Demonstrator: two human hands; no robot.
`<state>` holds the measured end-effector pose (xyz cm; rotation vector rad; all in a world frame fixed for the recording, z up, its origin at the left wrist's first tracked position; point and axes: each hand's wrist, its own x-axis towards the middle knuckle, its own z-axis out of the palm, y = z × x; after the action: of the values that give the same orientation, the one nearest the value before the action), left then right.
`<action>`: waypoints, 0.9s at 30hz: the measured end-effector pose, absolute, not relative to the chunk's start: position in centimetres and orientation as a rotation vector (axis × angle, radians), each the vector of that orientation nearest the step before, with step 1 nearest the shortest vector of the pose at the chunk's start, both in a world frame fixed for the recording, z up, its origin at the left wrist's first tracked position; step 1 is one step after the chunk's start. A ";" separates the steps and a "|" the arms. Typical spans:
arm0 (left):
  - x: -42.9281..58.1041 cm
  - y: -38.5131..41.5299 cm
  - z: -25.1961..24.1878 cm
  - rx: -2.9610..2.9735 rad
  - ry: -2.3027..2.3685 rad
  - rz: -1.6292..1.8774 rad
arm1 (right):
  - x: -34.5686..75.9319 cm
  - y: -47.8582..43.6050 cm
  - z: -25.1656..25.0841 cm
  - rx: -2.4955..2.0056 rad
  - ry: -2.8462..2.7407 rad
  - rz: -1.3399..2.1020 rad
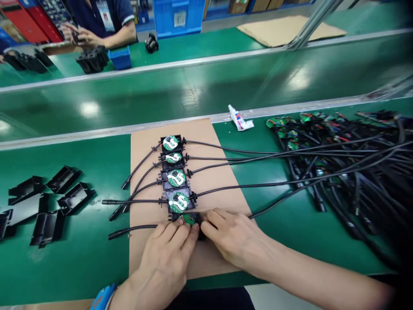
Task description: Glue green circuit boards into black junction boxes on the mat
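Nearest to me on a brown cardboard sheet (pixel 226 258) lies a black plastic housing (pixel 195 214) with a green circuit board (pixel 188 218) in it. My left hand (pixel 171 245) is closed on its left part, fingers against the board and the near wall. My right hand (pixel 230 234) pinches at its right end, where a black cable (pixel 274 205) passes behind my fingers; the fingertips are partly hidden. Beyond them, several similar housings stand in a column, including one whose round green board (pixel 178 202) bears white paste. Cables leave these housings on both sides.
Several black housings (pixel 75 198) lie loose at left. A large pile of cabled boards (pixel 322 163) covers the right side. A white tube (pixel 238 118) lies near the metal rail. Across the green strip, a person (pixel 106 26) handles a small dark part beside a blue bin (pixel 120 58).
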<state>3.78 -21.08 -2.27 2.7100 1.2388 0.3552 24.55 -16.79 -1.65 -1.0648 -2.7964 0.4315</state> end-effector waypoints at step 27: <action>-1.9 -16.2 -0.3 2.476 1.478 0.580 | 26.0 -13.5 -0.1 -0.973 -2.610 0.481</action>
<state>-1.86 -16.18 -0.31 2.4761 1.4779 0.5802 26.03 -13.46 -0.08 -0.9730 -2.6103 0.4807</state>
